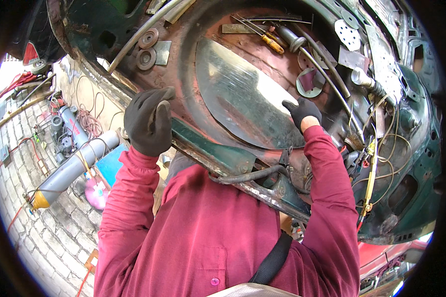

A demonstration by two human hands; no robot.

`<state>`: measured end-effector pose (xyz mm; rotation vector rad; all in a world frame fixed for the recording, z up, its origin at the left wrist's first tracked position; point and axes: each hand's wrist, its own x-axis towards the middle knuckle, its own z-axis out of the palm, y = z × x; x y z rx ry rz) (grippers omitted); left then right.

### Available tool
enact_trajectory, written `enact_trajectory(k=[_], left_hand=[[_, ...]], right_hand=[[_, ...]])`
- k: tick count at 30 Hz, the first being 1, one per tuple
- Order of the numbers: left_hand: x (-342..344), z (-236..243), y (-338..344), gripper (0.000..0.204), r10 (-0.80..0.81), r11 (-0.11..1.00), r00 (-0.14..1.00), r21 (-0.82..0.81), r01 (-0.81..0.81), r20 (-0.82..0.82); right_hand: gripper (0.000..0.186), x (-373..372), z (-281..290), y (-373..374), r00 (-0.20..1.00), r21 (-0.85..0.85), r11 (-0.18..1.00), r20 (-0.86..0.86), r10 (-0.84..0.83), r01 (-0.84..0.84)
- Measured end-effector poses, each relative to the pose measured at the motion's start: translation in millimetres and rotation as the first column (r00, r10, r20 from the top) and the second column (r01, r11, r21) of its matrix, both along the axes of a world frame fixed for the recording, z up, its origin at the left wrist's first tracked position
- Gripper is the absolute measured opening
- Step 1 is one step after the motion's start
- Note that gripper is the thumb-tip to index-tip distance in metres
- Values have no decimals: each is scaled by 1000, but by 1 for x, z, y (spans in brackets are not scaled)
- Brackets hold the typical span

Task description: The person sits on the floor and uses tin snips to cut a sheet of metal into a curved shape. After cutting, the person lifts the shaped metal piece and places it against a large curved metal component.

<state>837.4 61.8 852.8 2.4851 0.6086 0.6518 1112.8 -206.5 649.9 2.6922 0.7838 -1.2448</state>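
Note:
A half-round sheet of shiny metal (238,109) lies over the round recess in the reddish, worn floor of a vehicle body. My right hand (305,113), in a dark glove, is at the right end of its straight edge. One digit rests on the sheet's face while the others bend round by the edge, partly hidden. My left hand (150,121), also gloved, is raised above the green body rail (213,146), left of the sheet. Its fingers are half curled with a gap by the thumb, and nothing shows in them.
Beyond the sheet lie screwdrivers (272,43), metal strips and a rod (327,81). Two abrasive discs (146,58) sit at the upper left. Cables and a yellow-handled torch (370,178) hang on the right. Gas cylinders (77,166) lie on the brick paving at left.

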Motion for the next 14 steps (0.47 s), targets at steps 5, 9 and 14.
enact_trajectory(k=[5,9,14], left_hand=[[-3,-1,1,23,-5,999,1000,33,6,-23],[-2,1,1,22,-2,1000,1000,20,2,-30],[-3,3,0,21,5,999,999,44,-2,-50]], right_hand=[[79,0,4,3,1000,-24,1000,-4,-12,12],[79,0,5,5,1000,-40,999,-12,-5,5],[81,2,-5,1,1000,-58,998,-11,24,-25]])
